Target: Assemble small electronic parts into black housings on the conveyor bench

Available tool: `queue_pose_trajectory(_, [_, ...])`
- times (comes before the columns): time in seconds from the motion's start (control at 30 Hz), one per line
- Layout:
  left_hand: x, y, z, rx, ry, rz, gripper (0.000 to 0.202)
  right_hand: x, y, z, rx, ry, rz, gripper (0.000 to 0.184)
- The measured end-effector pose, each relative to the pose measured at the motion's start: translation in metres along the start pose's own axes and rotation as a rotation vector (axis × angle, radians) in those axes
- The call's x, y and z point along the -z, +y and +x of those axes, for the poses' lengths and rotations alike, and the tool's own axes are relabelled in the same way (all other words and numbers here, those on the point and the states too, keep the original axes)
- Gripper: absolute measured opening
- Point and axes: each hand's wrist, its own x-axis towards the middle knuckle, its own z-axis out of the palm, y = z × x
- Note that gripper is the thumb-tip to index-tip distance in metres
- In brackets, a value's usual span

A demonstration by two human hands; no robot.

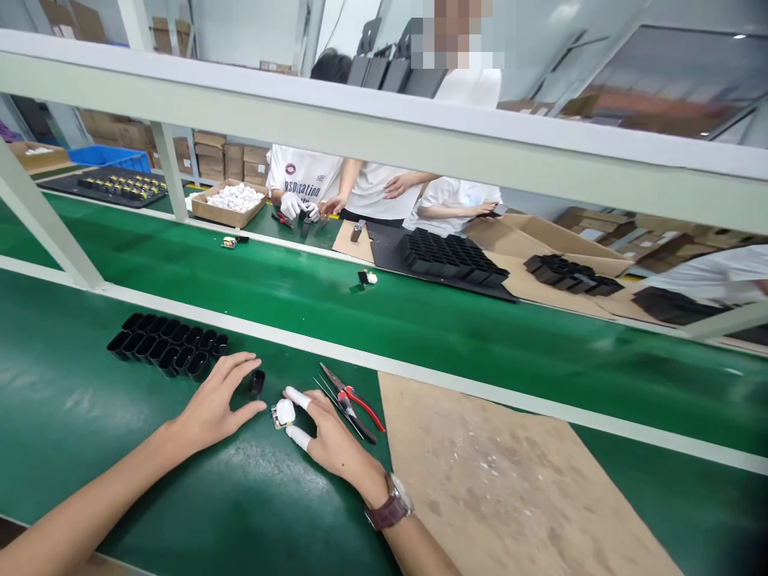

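Note:
My left hand is open, thumb and fingers spread, beside a small black cup-shaped housing that stands alone. My right hand wears white finger cots on thumb and index finger. Between those two fingertips is a small white part with metal edges, held just above or on the green table; which of the two I cannot tell. Close behind the right hand lie red-and-black pliers and thin metal tweezers. To the left, rows of black housings stand upright, open side up.
A stained cardboard sheet lies to the right. Beyond a pale rail runs a green conveyor belt carrying small assemblies. A shelf beam crosses overhead. Across the belt, several people work near a box of white parts and black housings.

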Motion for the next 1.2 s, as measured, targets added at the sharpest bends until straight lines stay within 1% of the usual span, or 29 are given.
queue_pose_trajectory(0.07, [0.003,-0.007,0.006,0.076,-0.121,-0.076,0.078,-0.003,0.001,-0.003,0.014,0.031,0.010,0.061])
queue_pose_trajectory(0.13, [0.001,-0.014,0.010,0.122,-0.221,-0.157,0.088,-0.006,0.003,-0.006,0.057,0.068,-0.008,0.059])
queue_pose_trajectory(0.17, [-0.001,-0.017,0.011,0.136,-0.258,-0.192,0.089,-0.008,0.004,-0.007,0.084,0.085,-0.022,0.058])
queue_pose_trajectory(0.23, [-0.007,-0.021,0.014,0.154,-0.308,-0.246,0.084,-0.009,0.004,-0.009,0.133,0.121,-0.049,0.055])
queue_pose_trajectory(0.3, [-0.014,-0.021,0.014,0.179,-0.310,-0.272,0.073,-0.008,0.002,-0.010,0.158,0.179,-0.070,0.055])
queue_pose_trajectory(0.37, [-0.021,-0.018,0.012,0.200,-0.266,-0.275,0.060,-0.004,-0.003,-0.011,0.173,0.254,-0.089,0.055])
queue_pose_trajectory(0.43, [-0.027,-0.011,0.006,0.187,-0.207,-0.270,0.052,0.001,-0.009,-0.012,0.193,0.344,-0.096,0.054])
queue_pose_trajectory(0.53, [-0.031,0.002,-0.004,0.115,-0.186,-0.273,0.053,0.006,-0.021,-0.015,0.234,0.459,-0.086,0.055])
queue_pose_trajectory(0.6, [-0.032,0.010,-0.008,0.072,-0.205,-0.276,0.058,0.007,-0.027,-0.018,0.262,0.492,-0.094,0.059])
queue_pose_trajectory(0.67, [-0.033,0.015,-0.011,0.054,-0.223,-0.280,0.067,0.006,-0.032,-0.020,0.299,0.502,-0.125,0.064])
queue_pose_trajectory(0.77, [-0.034,0.017,-0.012,0.057,-0.248,-0.275,0.080,0.005,-0.036,-0.021,0.328,0.499,-0.185,0.071])
queue_pose_trajectory(1.03, [-0.033,0.013,-0.015,0.078,-0.272,-0.259,0.083,0.007,-0.037,-0.020,0.324,0.464,-0.271,0.077])
queue_pose_trajectory(1.2, [-0.032,0.012,-0.016,0.109,-0.317,-0.269,0.084,0.004,-0.038,-0.018,0.305,0.465,-0.295,0.072])
